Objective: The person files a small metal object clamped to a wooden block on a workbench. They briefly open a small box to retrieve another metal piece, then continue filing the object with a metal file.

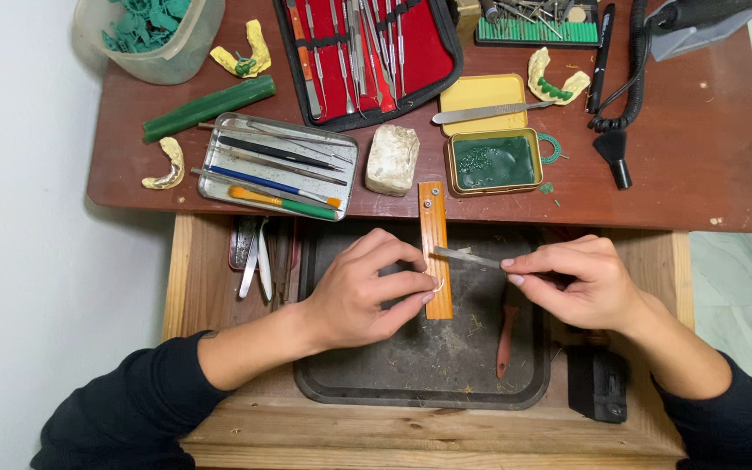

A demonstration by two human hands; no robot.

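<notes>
**Closely: hands at a small piece over the tray**

Nearest, the dark tray point(341, 383). Above it, the left hand point(367, 292) pinches a small pale piece point(438, 283) against the wooden peg point(435, 252); the right hand point(580, 278) pinches a metal carving tool point(472, 257), tip beside it. Farther off on the bench point(698, 165), a green wax tin point(493, 162).

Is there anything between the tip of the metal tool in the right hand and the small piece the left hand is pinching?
Nothing visible: the metal tool reaches straight to the small piece, above the wooden strip.
</notes>
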